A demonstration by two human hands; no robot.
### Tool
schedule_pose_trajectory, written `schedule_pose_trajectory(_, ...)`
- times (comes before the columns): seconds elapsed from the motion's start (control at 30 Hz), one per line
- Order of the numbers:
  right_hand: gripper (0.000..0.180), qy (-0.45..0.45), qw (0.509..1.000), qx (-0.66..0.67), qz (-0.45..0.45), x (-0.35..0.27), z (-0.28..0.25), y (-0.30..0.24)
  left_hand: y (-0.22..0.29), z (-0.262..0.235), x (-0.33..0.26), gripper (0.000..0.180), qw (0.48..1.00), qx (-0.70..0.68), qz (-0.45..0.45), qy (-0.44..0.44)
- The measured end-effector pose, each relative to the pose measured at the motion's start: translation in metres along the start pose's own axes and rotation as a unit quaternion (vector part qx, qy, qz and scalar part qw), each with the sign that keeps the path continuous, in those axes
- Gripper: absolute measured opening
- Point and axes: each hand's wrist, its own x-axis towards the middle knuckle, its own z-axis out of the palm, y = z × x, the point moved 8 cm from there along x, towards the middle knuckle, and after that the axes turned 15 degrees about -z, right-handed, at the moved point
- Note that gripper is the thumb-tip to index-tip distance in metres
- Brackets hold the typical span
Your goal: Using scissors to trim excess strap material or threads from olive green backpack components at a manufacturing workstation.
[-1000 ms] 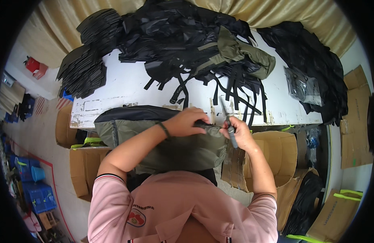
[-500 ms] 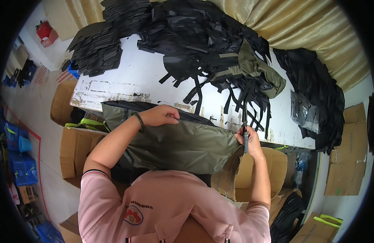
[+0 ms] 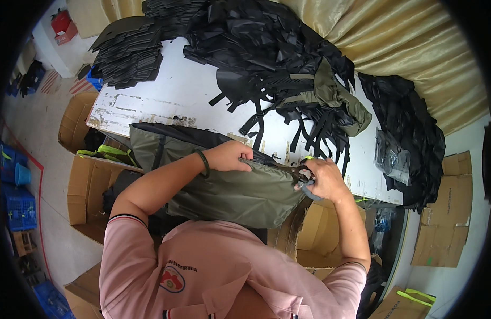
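An olive-green fabric bag panel (image 3: 240, 194) with a black lining side hangs over the table's front edge, against my body. My left hand (image 3: 229, 157) is closed on its upper edge, thumb and fingers pinching the seam. At the panel's right corner my right hand (image 3: 325, 178) is wrapped round a pair of scissors (image 3: 311, 192) with grey handles. The blades are mostly hidden by the fingers and cloth, so whether they touch the edge cannot be made out. A green bangle (image 3: 203, 162) circles my left wrist.
Beyond the panel, the white table (image 3: 134, 109) bears black fabric piles (image 3: 256, 37), stacked black sheets (image 3: 131, 53) and an olive backpack piece with straps (image 3: 338, 101). Open cardboard boxes (image 3: 86, 191) stand under the front edge. Blue crates (image 3: 19, 207) are at the far left.
My right hand has turned inward over the panel's right corner, and the scissors have swung from upright to lying against it. My left hand, still pinching the edge, has shifted slightly right.
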Motion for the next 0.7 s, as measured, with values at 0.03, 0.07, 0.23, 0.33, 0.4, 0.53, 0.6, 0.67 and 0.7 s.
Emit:
schedule_pose_trajectory(0.03,0.05,-0.047,0.998,0.012,0.025,0.005,0.003,0.003,0.001,0.0,-0.002,0.025,1.0,-0.004,0.005,0.008)
schedule_pose_trajectory(0.07,0.05,-0.047,0.999,0.011,0.024,0.009,0.002,0.004,0.003,0.0,-0.005,0.024,1.0,-0.007,0.01,0.018)
schedule_pose_trajectory(0.23,0.057,-0.119,0.993,-0.015,-0.005,0.024,0.01,-0.001,0.008,-0.002,-0.01,0.022,0.998,0.006,0.03,0.052)
schedule_pose_trajectory(0.33,0.055,-0.133,0.991,-0.002,0.0,0.026,0.015,-0.001,0.009,-0.003,-0.013,0.022,0.998,0.007,0.029,0.063)
schedule_pose_trajectory(0.4,0.054,-0.139,0.99,0.007,0.004,0.026,0.019,-0.001,0.009,-0.004,-0.013,0.023,0.998,0.0,0.024,0.062)
schedule_pose_trajectory(0.53,0.049,-0.128,0.992,0.004,0.009,0.027,0.019,-0.001,0.008,-0.004,-0.013,0.022,0.998,-0.005,0.022,0.064)
schedule_pose_trajectory(0.6,0.048,-0.131,0.991,-0.001,0.017,0.024,0.02,0.001,0.008,-0.005,-0.013,0.022,0.997,0.0,0.027,0.071)
schedule_pose_trajectory(0.67,0.048,-0.101,0.995,-0.002,0.005,0.021,0.021,0.002,0.008,-0.004,-0.013,0.021,0.998,-0.007,0.021,0.065)
schedule_pose_trajectory(0.7,0.048,-0.1,0.995,-0.002,0.004,0.021,0.021,0.001,0.008,-0.004,-0.014,0.021,0.998,-0.006,0.021,0.066)
